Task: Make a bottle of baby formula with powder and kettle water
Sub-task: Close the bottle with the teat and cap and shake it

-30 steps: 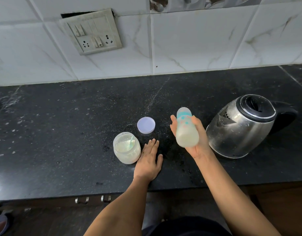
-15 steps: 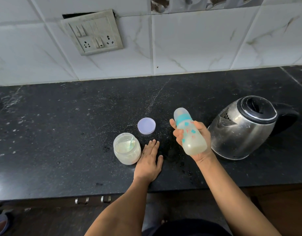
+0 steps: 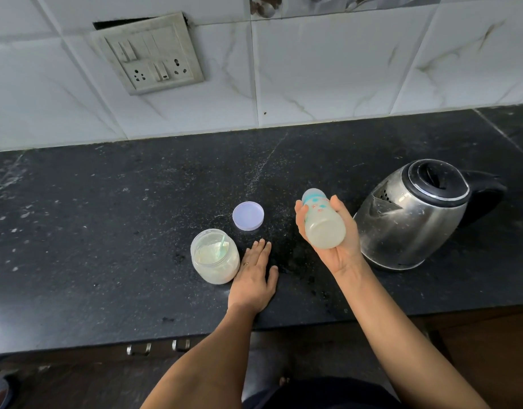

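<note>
Since half a second ago, your right hand (image 3: 342, 258) has swung the baby bottle (image 3: 323, 224) round: its base now faces the camera more squarely and its capped end points away towards the wall. Your left hand has not shifted, and neither have the jar, the lid or the kettle.

Right hand: raised above the countertop (image 3: 92, 231), palm up, fingers and thumb curled round the bottle's body. The bottle is tilted and clear of the surface. It holds a pale, cloudy liquid and bears teal and pink markings near its neck.

Left hand (image 3: 254, 276): flat on the countertop, palm down, fingers straight and close together, thumb out to the side. A ring (image 3: 246, 263) shows on one finger. The hand lies just beside the powder jar (image 3: 214, 256); whether it touches the jar cannot be told.

Powder jar: upright and uncapped, with pale powder inside and a green scoop (image 3: 221, 247) standing in it. Its lid (image 3: 248, 216) lies flat on the countertop just behind it, apart from the jar.

Kettle (image 3: 413, 219): steel body, black lid closed, black handle to the right, spout facing the bottle. It stands just right of your right hand.

Behind: a white tiled wall (image 3: 342, 69) with a switch plate (image 3: 149, 54). Two metal handles (image 3: 139, 348) show below the counter edge.
</note>
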Demonstrator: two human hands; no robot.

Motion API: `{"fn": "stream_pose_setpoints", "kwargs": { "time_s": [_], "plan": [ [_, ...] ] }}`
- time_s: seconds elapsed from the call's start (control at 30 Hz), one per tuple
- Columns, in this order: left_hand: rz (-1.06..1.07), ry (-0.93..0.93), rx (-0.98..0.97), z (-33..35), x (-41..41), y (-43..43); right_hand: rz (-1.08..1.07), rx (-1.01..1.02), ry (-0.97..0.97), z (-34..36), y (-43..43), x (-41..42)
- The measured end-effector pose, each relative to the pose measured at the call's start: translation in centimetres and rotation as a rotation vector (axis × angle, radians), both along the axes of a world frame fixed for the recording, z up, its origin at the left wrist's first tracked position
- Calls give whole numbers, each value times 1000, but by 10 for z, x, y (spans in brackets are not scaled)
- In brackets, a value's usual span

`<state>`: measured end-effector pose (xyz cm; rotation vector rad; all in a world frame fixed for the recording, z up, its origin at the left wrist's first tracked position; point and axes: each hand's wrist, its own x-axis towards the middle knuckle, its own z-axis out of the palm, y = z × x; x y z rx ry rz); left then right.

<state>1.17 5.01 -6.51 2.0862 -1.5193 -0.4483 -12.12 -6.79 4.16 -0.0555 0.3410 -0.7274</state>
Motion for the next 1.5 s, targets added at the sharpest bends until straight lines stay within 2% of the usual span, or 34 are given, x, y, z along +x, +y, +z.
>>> {"fn": "stream_pose_setpoints", "kwargs": {
  "time_s": [0.13, 0.43, 0.5, 0.63, 0.7, 0.8, 0.93, 1.03, 1.1, 1.17, 1.23, 1.27, 1.33, 1.37, 1.5],
  "plan": [
    [4, 8, 9, 1, 0, 0, -34, -65, 76, 5, 2, 4],
    [-3, -9, 0, -3, 1, -1, 141, -212, 95, -2, -1, -3],
    [-3, -10, -4, -3, 2, -1, 126, -165, 51, 2, -3, 3],
    [-9, -10, -3, -4, 2, -1, -49, -20, 28, 6, -7, 9],
    [-9, -12, -6, -4, 1, -1, 68, -43, -6, 3, -7, 4],
    [-9, -10, -2, -5, 2, -1, 244, -198, 63, 4, -8, 2],
    [-5, 1, 2, -6, 2, -1, 146, -195, 42, -1, -7, 2],
    [-9, -4, 0, -6, 2, -2, 281, -264, 55, -2, -4, -5],
    [-6, -11, -1, -7, 2, -2, 290, -314, -13, 1, -6, -2],
    [0, -4, 12, -7, 2, -2, 267, -335, 9, 2, -6, 1],
    [-6, 0, 12, -8, 2, -2, 346, -402, -71, -5, -10, -1],
    [-13, -6, 7, -8, 2, -1, 368, -439, -23, -9, -10, -6],
    [-21, -14, 9, -8, 3, -2, 392, -412, 51, -11, -12, -12],
    [-19, -16, 9, -8, 3, -2, 417, -436, -20, -3, -11, -7],
    [-3, -11, 17, -7, 2, -1, 285, -320, -18, -14, -16, -4]
  ]
}}
